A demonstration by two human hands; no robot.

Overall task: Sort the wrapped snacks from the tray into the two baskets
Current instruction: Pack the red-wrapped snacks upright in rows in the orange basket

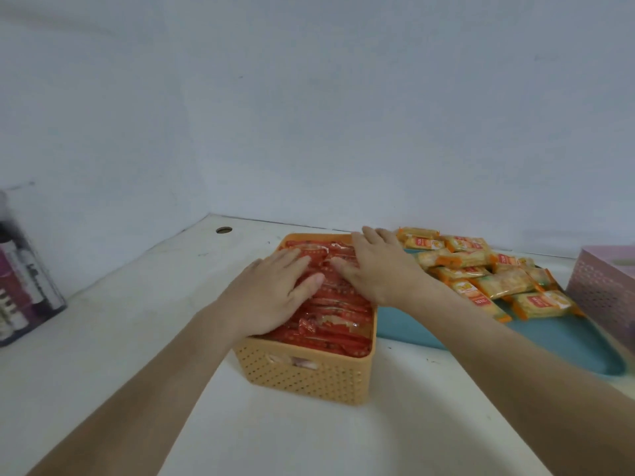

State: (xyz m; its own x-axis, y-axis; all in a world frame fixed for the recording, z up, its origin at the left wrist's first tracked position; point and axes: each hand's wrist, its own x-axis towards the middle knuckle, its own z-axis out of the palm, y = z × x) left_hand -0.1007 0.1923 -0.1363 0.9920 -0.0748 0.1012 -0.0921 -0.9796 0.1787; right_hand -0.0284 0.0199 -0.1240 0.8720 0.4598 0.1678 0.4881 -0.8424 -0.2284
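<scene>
An orange perforated basket stands in the middle of the white table, filled to the rim with red wrapped snacks. My left hand lies flat on the red snacks with straight fingers. My right hand presses flat on the same pile at the basket's far right side. To the right, a teal tray carries a heap of several yellow-orange wrapped snacks. A pink perforated basket stands at the right edge, partly cut off by the frame.
A clear box holding dark and purple items stands at the far left against the wall. A round cable hole sits in the tabletop near the back corner. White walls close off the back and left.
</scene>
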